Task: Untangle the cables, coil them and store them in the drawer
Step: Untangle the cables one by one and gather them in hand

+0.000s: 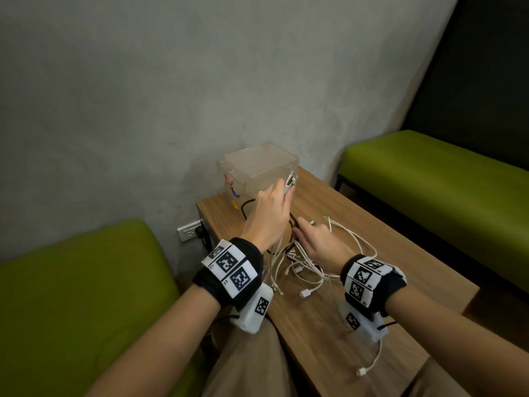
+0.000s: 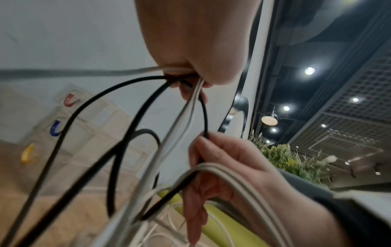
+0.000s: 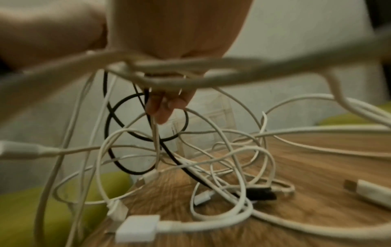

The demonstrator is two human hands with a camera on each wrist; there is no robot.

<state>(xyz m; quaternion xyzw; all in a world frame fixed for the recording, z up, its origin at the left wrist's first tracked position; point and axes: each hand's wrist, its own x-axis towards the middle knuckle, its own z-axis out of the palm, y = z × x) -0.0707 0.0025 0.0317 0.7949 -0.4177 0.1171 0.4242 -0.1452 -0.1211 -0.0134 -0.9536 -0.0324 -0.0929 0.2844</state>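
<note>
A tangle of white cables (image 1: 303, 267) and a black cable (image 1: 245, 209) lies on the wooden table (image 1: 400, 262). My left hand (image 1: 283, 190) is raised in front of the translucent drawer unit (image 1: 257, 167) and grips a bunch of black and white strands (image 2: 190, 103), a white plug (image 1: 290, 181) showing at its fingertips. My right hand (image 1: 303, 233) is lower, over the tangle, and pinches the black cable (image 2: 206, 133) with white strands (image 3: 156, 138) running through its fingers. The drawers have red (image 2: 70, 100), blue (image 2: 55, 128) and yellow (image 2: 27, 153) handles; they look closed.
Green benches stand left (image 1: 71, 282) and right (image 1: 429, 173) of the table. A wall socket (image 1: 189, 230) with a black plug sits by the table's back left corner. One white cable end (image 1: 362, 372) hangs off the near table edge. Loose plugs (image 3: 137, 229) lie on the wood.
</note>
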